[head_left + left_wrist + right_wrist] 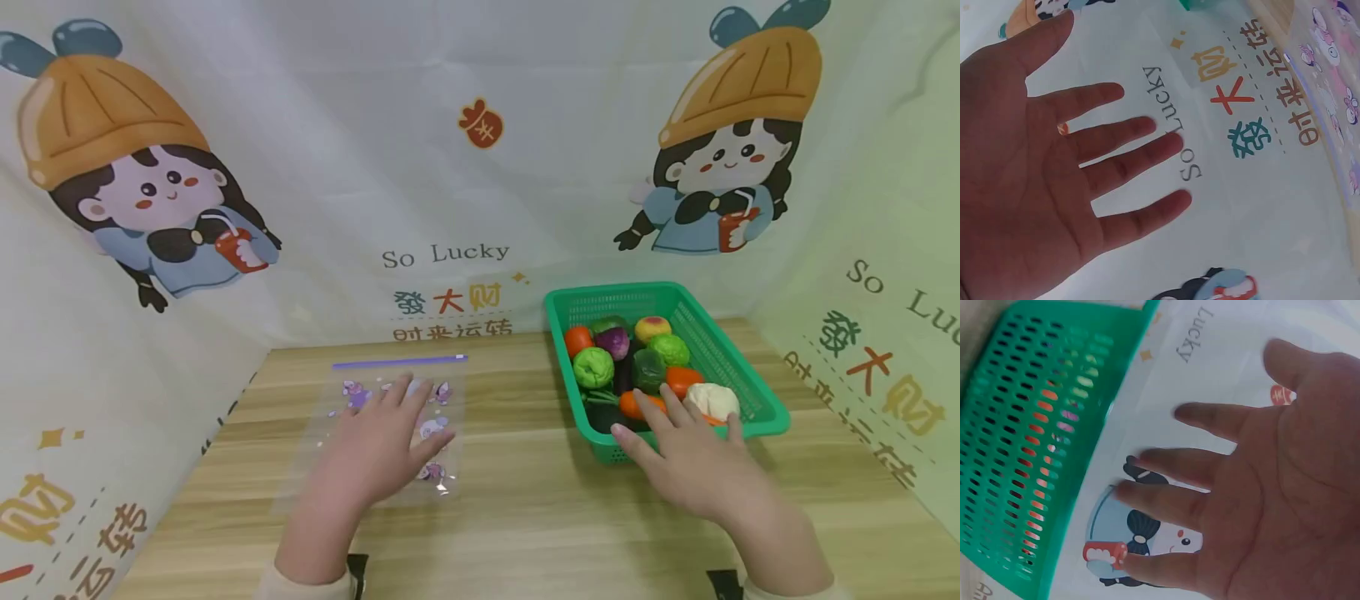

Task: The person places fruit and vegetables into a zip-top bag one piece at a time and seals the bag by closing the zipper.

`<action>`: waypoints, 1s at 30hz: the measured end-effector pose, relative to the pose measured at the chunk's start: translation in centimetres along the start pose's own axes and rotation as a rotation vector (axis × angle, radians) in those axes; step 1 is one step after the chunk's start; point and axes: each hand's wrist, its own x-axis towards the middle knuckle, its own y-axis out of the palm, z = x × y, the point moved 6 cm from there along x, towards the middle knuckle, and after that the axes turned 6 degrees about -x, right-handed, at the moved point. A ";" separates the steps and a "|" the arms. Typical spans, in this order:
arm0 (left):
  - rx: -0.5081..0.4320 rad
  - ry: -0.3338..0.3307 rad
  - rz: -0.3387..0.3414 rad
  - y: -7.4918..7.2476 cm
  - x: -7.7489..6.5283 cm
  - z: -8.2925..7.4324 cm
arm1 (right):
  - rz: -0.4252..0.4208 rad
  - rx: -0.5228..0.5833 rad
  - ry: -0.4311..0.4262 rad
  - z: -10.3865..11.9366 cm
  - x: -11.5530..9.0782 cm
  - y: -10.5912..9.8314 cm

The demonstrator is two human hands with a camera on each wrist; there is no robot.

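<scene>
My left hand [378, 446] hovers over a clear zip bag [450, 433] with purple cartoon prints and a purple slider strip. Its fingers are spread straight, and the palm in the left wrist view holds nothing. On the right, my right hand [693, 462] is spread in front of a green plastic basket [765, 417], its fingertips overlapping the near rim. Inside the basket lie toy vegetables, among them a white cauliflower [712, 402], a carrot [641, 406], a green cabbage [593, 367] and a purple onion [613, 342]. The right palm shows bare beside the basket's slotted wall [1029, 437].
A wooden tabletop [517, 500] lies under the bag and basket. Behind it hangs a white printed cloth [360, 150] with cartoon children and lettering, which also covers the left and right sides.
</scene>
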 end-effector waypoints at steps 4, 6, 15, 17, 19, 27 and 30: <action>-0.219 -0.033 0.123 1.3 2.4 2.1 | 0.095 0.001 -0.012 -0.5 1.1 0.0; -0.283 -0.070 0.191 2.5 3.5 3.1 | 0.137 0.018 -0.038 -0.4 1.9 0.0; -0.274 -0.213 0.370 8.2 7.4 4.7 | 0.135 0.047 -0.097 -1.1 6.0 -3.5; -0.257 -0.210 0.354 8.7 7.9 5.1 | 0.132 0.062 -0.116 -0.9 6.9 -3.8; -0.242 -0.209 0.344 9.0 8.1 5.2 | 0.138 0.079 -0.118 -0.9 7.4 -3.6; -0.212 -0.258 0.353 10.8 7.1 4.8 | 0.167 0.069 -0.115 -1.4 8.5 -1.5; -0.179 -0.236 0.327 10.8 6.9 4.8 | 0.173 0.062 -0.120 -1.3 8.8 -1.2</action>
